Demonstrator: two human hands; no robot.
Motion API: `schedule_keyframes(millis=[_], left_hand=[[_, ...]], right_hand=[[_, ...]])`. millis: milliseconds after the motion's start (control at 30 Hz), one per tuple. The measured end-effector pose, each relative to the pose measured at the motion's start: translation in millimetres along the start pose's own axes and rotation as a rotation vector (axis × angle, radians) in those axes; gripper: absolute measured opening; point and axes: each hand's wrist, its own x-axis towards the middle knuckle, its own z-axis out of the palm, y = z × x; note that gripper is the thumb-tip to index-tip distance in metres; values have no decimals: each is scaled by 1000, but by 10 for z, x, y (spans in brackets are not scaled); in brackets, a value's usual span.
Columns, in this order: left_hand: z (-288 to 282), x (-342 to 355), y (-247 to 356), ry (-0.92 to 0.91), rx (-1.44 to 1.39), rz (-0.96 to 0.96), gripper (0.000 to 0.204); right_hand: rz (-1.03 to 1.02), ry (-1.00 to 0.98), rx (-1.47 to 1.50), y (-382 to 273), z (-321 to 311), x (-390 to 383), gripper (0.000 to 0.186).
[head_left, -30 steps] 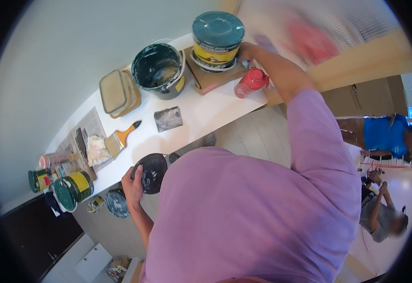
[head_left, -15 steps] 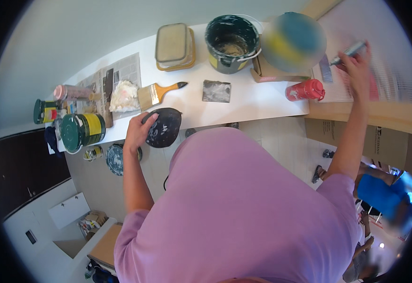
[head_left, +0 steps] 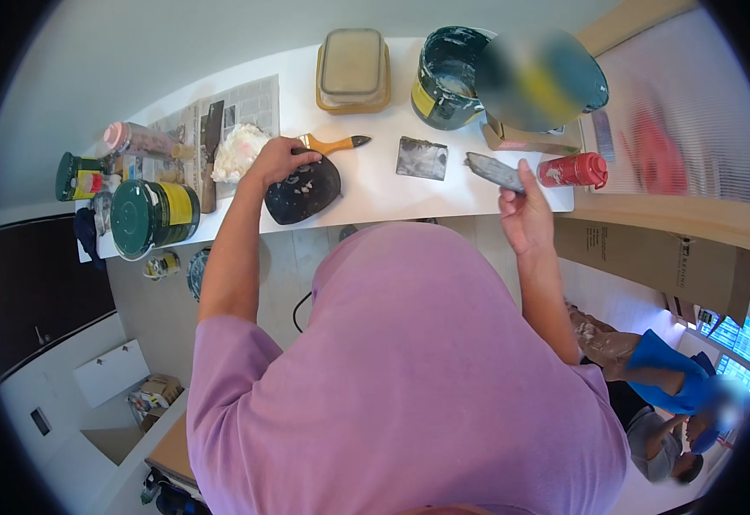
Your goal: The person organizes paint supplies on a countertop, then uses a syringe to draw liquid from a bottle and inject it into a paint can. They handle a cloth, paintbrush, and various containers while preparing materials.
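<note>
My left hand [head_left: 285, 160] grips the upper rim of a black, white-speckled bowl [head_left: 304, 190] at the table's front edge. Just behind that hand lies a paintbrush [head_left: 338, 145] with a yellow-orange handle, its bristles largely hidden. Pinched in my right hand [head_left: 525, 210] is a flat grey tool [head_left: 492, 172], raised over the table and pointing left; its exact kind cannot be made out. A grey-smeared square plate [head_left: 422, 159] lies left of the tool. To the tool's right, a red bottle [head_left: 573, 170] rests on its side.
Along the back stand a lidded food container [head_left: 352, 64], an open paint bucket [head_left: 445, 81] and a blurred green-yellow bucket [head_left: 555, 81] over a cardboard box [head_left: 534, 140]. Leftward are a white clump [head_left: 239, 153], newspaper [head_left: 259, 99] and a closed paint bucket [head_left: 154, 215]. Other people [head_left: 650, 369] are lower right.
My right hand has come back from the ribbed panel, leftward and closer to me, still holding the grey tool. My left hand and the bowl have moved farther over the table.
</note>
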Motion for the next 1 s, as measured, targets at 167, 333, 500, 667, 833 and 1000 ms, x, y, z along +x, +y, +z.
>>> schedule_keyframes(millis=[167, 333, 500, 667, 833, 1000], left_hand=[[303, -73, -76, 327, 21, 115, 34], [376, -423, 84, 379, -212, 174, 24], [343, -920, 190, 350, -514, 105, 19], [549, -1215, 188, 457, -763, 157, 17], [790, -1275, 325, 567, -814, 133, 16], [838, -1210, 401, 618, -818, 125, 15]], right_hand=[[200, -23, 31, 194, 190, -235, 50], [344, -486, 94, 221, 341, -304, 50], [262, -638, -46, 162, 446, -140, 44], [253, -545, -118, 146, 466, -16, 50], [230, -489, -255, 245, 325, 143, 67], [258, -404, -321, 258, 394, 79, 58]])
